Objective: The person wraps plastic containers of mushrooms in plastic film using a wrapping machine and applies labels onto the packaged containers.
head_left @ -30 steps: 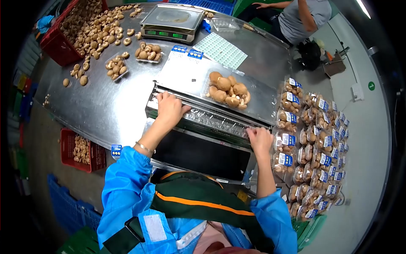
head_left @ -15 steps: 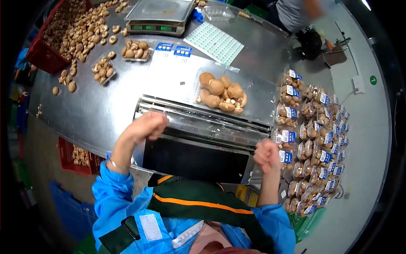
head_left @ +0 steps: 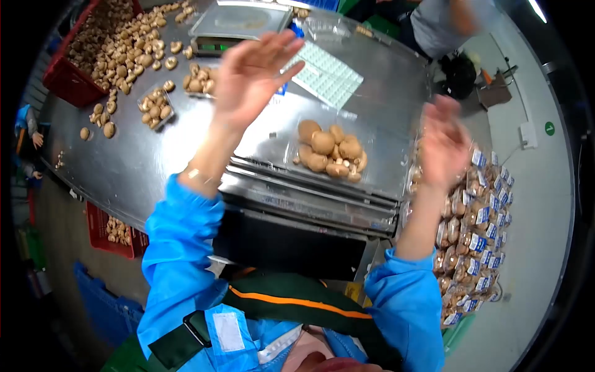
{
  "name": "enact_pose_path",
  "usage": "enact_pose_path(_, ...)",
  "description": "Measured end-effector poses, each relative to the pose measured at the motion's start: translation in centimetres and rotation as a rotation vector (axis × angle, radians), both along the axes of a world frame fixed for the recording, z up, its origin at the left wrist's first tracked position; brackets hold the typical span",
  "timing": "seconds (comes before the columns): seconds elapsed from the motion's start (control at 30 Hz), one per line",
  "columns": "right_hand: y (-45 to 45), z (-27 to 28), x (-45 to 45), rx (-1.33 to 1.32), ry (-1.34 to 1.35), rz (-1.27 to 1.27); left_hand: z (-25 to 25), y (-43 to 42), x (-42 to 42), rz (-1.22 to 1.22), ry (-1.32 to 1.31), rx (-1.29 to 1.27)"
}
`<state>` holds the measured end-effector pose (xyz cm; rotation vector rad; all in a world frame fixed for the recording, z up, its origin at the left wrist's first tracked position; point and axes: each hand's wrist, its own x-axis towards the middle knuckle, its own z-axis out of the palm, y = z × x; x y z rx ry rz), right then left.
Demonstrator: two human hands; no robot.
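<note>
The left hand (head_left: 248,84) is raised and open, with its fingers apart. The right hand (head_left: 444,149) is blurred but also looks open, near the packed boxes (head_left: 477,232) by the right edge of the table (head_left: 167,186). The large mushrooms (head_left: 323,143) lie between the hands, just behind the wrapping machine (head_left: 310,201) at the near edge. The scale (head_left: 238,23) stands toward the far edge.

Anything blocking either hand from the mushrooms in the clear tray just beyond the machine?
Nothing visible: the left hand and right hand are raised on either side of those mushrooms; no object rises between.
</note>
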<state>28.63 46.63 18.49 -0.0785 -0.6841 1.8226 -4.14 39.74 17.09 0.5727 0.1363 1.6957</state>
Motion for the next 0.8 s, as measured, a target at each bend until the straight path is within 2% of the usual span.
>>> enact_pose_path(0.03, 3.0, -1.4, -2.2, 0.099, -0.146, -0.114, -1.9, 2.7, 0.3, 0.144, 0.214, -0.097)
enact_pose_path(0.07, 5.0, -4.6, -3.7, 0.179, -0.727, -0.381, -6.2, 5.9, 0.6, 0.242, 0.294, -0.141)
enact_pose_path(0.1, 6.3, -8.2, -4.0, 0.447, -1.284, -0.439, -7.2, 6.1, 1.0, 0.387, 1.195, -0.402)
enact_pose_path(0.13, 4.3, -6.5, -5.6, 0.196, -1.621, -0.085, -9.0, 5.8, 2.0, 0.387, 1.21, -0.237)
enact_pose_path(0.17, 7.0, -14.2, -4.8, 0.96, -1.864, -0.188, -11.1, 5.2, 2.9, 0.387, 1.349, -0.177)
enact_pose_path(0.2, 4.7, -12.2, -5.4, 0.66, -1.831, -0.045, -12.3, 4.8, 3.4, 0.379, 1.485, -0.129)
enact_pose_path(0.23, 4.1, -11.1, -5.0, 0.517, -1.709, 0.146, -11.4, 4.4, 3.3, 0.212, 1.48, -0.154)
enact_pose_path(0.33, 2.2, -9.5, -3.4, 0.122, -1.425, 0.421, -9.9, 2.9, 2.4, -0.302, 1.4, -0.215)
enact_pose_path(0.4, -0.4, -7.2, -3.0, -0.003, -1.318, 0.447, -7.8, 1.2, 1.4, -0.485, 1.228, -0.321)
enact_pose_path(0.43, -1.5, -6.4, -2.9, -0.079, -1.3, 0.46, -7.4, 0.4, 1.3, -0.458, 1.191, -0.252)
enact_pose_path(0.47, -2.3, -5.4, -2.7, -0.145, -1.283, 0.457, -6.6, -0.3, 1.3, -0.601, 1.14, -0.344)
enact_pose_path(0.5, -3.0, -5.6, -2.4, -0.171, -1.28, 0.362, -6.0, -0.8, 1.3, -0.611, 1.15, -0.298)
enact_pose_path(0.53, -2.1, -7.3, -1.4, -0.199, -1.379, 0.383, -5.3, -1.2, 1.4, -0.621, 1.164, -0.25)
enact_pose_path(0.6, -4.8, -4.6, -1.3, -0.151, -1.411, 0.338, -2.2, -3.7, 2.2, -0.586, 1.256, -0.278)
enact_pose_path(0.67, -7.6, -3.5, 0.0, -0.05, -1.314, 0.39, -3.3, -6.3, 2.4, -0.612, 1.118, -0.263)
enact_pose_path(0.7, -9.0, -3.6, 0.9, -0.059, -1.39, 0.411, -2.3, -8.0, 2.4, -0.647, 1.202, -0.265)
enact_pose_path(0.73, -10.8, -3.1, 1.2, 0.029, -1.351, 0.438, -1.2, -10.0, 2.4, -0.685, 1.286, -0.271)
enact_pose_path(0.8, -14.4, -3.2, 2.2, 0.061, -1.308, 0.512, -2.4, -13.4, 2.0, -0.737, 1.133, -0.212)
